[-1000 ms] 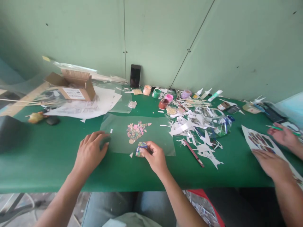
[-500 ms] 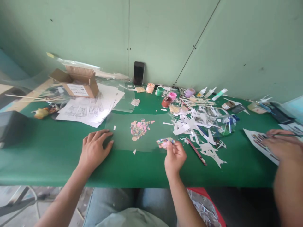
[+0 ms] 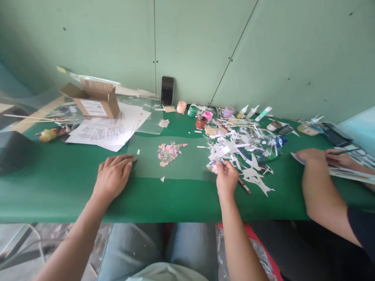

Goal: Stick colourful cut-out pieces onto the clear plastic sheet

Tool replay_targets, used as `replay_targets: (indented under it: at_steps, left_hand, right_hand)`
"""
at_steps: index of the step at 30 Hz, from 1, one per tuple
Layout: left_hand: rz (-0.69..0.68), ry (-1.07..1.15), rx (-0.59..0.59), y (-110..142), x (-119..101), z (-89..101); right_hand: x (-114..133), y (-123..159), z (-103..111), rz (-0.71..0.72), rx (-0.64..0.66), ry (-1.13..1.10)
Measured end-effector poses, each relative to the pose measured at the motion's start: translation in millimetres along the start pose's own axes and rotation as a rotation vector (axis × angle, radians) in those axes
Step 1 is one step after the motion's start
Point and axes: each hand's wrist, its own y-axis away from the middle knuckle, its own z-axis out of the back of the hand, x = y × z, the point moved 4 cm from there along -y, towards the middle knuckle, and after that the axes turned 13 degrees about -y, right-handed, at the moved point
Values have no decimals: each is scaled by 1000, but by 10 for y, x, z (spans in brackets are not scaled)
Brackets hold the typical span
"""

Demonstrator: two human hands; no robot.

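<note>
Right now the right hand (image 3: 226,180) is pinching a small colourful paper scrap (image 3: 213,165) between thumb and fingertips, other fingers curled, just off the right edge of the clear plastic sheet (image 3: 187,162). The left hand (image 3: 113,176) is lying flat and open, palm down, fingertips pressing the sheet's left edge.

Risks, as I judge them: the scrap is tiny and only lightly gripped, so it could be slipping out and getting lost in the white paper offcuts (image 3: 243,150) at 1 o'clock of the hand. If the left hand is easing off, the slick sheet could be sliding and shifting the paper mosaic (image 3: 169,152) sitting mid-sheet. The open paint pots (image 3: 200,122) at 12 o'clock are within elbow reach.

Surface: green table cover (image 3: 58,187), cluttered; printed sheets (image 3: 102,132) and cardboard box (image 3: 93,102) at 10 o'clock, phone (image 3: 167,90) leaning on the pale green panel wall (image 3: 205,47). A co-worker's arm (image 3: 319,191) is working at 3 o'clock.
</note>
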Motion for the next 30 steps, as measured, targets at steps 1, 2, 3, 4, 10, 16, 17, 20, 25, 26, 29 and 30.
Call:
replay_targets:
  at_steps: [1,2,3,4,10,16,17,20,25,26,29,30]
  left_hand:
    - [0,-6,-5,-1,1,0]
    - [-4,-16,-11,-1,1,2]
    - [-11,-26,-16,-1,0,4]
    - [-20,-34,-19,-1,-1,7]
    - [-38,-31,-16,-4,1,31]
    - [-31,-29,-13,5,-13,41]
    - [-28,-24,-14,6,-16,42]
    - [-17,-12,-7,9,-19,38]
    - [2,-33,29,7,-28,28]
    - [10,-35,34,5,-31,29]
    - [54,-17,29,-4,-34,37]
    - [66,-13,24,-7,-33,39]
  right_hand:
    - [-4,-7,4,7,2,22]
    - [-3,-14,10,18,0,44]
    - [0,-19,15,28,-2,62]
    - [4,-22,17,35,-1,75]
    - [20,-4,-27,28,45,-33]
    - [140,63,10,126,36,-12]
    - [158,73,9,135,50,-16]
    - [161,80,-26,106,133,-42]
    - [43,58,-74,-11,234,-105]
    - [31,56,-75,-16,236,-108]
    - [37,57,-78,-29,216,-136]
    - [45,56,-79,-46,200,-157]
